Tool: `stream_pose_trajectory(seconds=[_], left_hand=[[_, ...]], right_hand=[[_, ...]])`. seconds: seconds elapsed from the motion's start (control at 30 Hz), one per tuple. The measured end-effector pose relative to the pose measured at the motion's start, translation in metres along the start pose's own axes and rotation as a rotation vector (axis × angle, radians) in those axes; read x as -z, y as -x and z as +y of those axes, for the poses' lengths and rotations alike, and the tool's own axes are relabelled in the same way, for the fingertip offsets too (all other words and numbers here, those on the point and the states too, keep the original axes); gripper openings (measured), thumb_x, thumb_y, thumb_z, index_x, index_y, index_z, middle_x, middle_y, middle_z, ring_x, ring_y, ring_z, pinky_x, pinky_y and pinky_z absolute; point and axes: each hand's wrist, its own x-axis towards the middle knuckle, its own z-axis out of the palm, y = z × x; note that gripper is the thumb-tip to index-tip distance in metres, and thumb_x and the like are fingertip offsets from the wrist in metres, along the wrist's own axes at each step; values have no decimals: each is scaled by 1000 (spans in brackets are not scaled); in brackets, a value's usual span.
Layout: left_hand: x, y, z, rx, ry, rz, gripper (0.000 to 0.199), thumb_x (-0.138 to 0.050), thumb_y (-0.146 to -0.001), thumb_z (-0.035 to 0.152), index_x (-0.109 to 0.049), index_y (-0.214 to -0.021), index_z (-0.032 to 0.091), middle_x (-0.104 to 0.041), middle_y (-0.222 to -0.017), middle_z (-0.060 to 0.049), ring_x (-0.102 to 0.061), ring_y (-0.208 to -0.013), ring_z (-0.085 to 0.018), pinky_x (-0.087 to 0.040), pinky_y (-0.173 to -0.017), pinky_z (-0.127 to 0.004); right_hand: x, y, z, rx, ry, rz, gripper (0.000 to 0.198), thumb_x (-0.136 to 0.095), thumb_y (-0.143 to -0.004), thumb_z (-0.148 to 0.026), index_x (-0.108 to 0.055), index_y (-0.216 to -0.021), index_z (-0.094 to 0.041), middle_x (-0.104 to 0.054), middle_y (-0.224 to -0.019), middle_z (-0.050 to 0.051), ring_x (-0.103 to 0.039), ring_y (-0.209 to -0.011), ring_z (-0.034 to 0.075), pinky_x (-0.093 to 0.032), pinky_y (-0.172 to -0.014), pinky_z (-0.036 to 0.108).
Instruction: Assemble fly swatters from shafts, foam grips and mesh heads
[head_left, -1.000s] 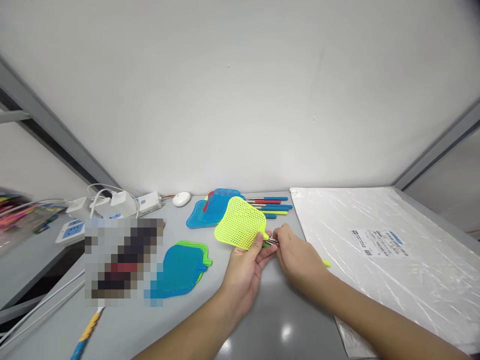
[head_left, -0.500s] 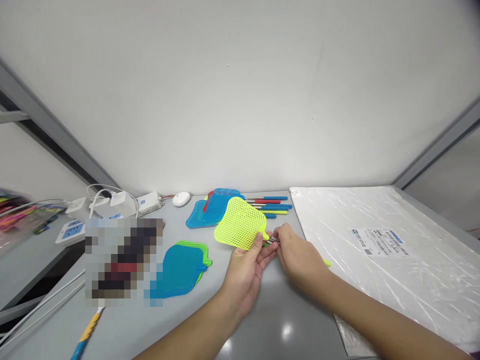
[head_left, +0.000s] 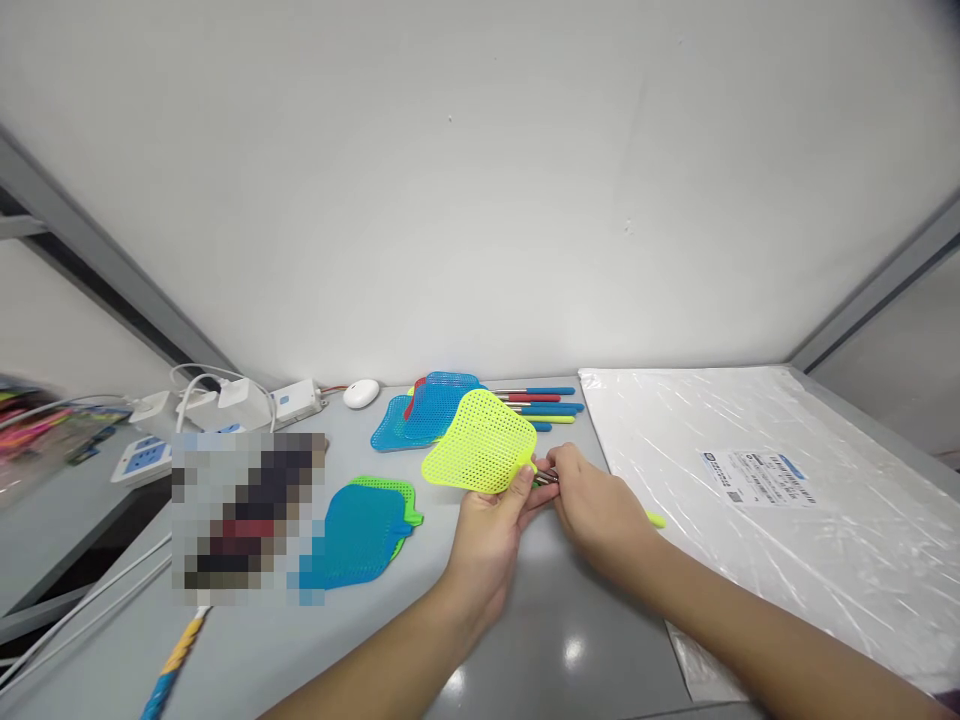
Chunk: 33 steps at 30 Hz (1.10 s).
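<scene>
A yellow mesh fly swatter head (head_left: 480, 440) is pinched at its neck by my left hand (head_left: 487, 540), thumb on top. My right hand (head_left: 596, 500) is closed around thin metal rods (head_left: 547, 478) just right of that neck. Whether the rod is seated in the neck is hidden by my fingers. A yellow-green handle end (head_left: 657, 520) sticks out beyond my right wrist. Left of my hands, a blue swatter head (head_left: 364, 530) lies over a green one (head_left: 409, 495). Behind them rest several assembled swatters, blue mesh heads (head_left: 442, 405) on top, their coloured handles (head_left: 551, 390) pointing right.
A white plastic-wrapped package (head_left: 750, 580) with a label covers the table's right side. At the left are power strips (head_left: 142, 458), white cables, a white oval device (head_left: 361, 393) and a pixelated object (head_left: 251, 520). A wall (head_left: 480, 200) stands behind.
The yellow swatter head has tilted slightly in my left hand and looks more skewed. My right hand keeps its grip on the rods. The whole view has shifted slightly.
</scene>
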Motion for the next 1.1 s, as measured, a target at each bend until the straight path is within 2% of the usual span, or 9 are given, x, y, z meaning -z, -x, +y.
stream_pose_trajectory(seconds=[0.2, 0.33, 0.47, 0.6, 0.67, 0.93, 1.1], left_hand=[[2, -1, 0, -6, 7, 80, 26, -73, -80, 31, -70, -100, 14, -72, -102, -9, -69, -88, -16, -51, -95, -33], [2, -2, 3, -8, 19, 153, 25, -75, -78, 27, -70, -98, 13, -72, -98, -10, -69, -85, -15, -52, -94, -32], [3, -6, 12, -36, 5, 188, 23, -75, -78, 27, -70, -96, 13, -71, -97, -8, -68, -80, -13, -52, -92, -31], [7, -11, 24, -106, -18, 204, 24, -75, -78, 28, -69, -97, 14, -70, -96, -6, -68, -77, -12, -54, -87, -29], [10, -14, 29, -138, -9, 199, 25, -75, -78, 28, -69, -98, 14, -70, -96, -6, -68, -77, -12, -54, -86, -27], [16, -18, 31, -51, 60, 123, 30, -68, -83, 35, -64, -107, 17, -68, -115, -10, -64, -56, -7, -57, -73, -26], [13, -12, 30, -94, 6, 150, 38, -64, -85, 38, -61, -117, 17, -67, -119, -11, -64, -59, -10, -56, -71, -28]], right_hand=[[5, 0, -3, -40, -78, 29, 8, -41, -90, -19, -44, -97, -19, -62, -88, 6, -59, -70, 19, -30, -54, 26], [5, 5, -2, 100, -273, 90, 5, -43, -89, -21, -44, -94, -20, -59, -88, 4, -57, -72, 17, -38, -59, 26], [8, 8, -2, 182, -423, 102, 13, -46, -87, -18, -48, -100, -21, -60, -99, 6, -59, -85, 17, -42, -70, 27], [12, 8, 1, 89, -305, -23, 8, -45, -91, -24, -52, -93, -23, -60, -73, -1, -55, -63, 15, -32, -55, 25], [13, 7, 2, 70, -249, -56, 15, -41, -94, -29, -52, -86, -23, -56, -64, -3, -50, -55, 14, -26, -51, 25], [12, 5, 2, 103, -304, -48, 24, -34, -99, -35, -47, -83, -23, -56, -65, -3, -49, -55, 14, -26, -52, 25], [13, 6, 1, 115, -325, -73, 27, -32, -99, -37, -51, -87, -23, -61, -70, -1, -54, -60, 16, -30, -54, 26]])
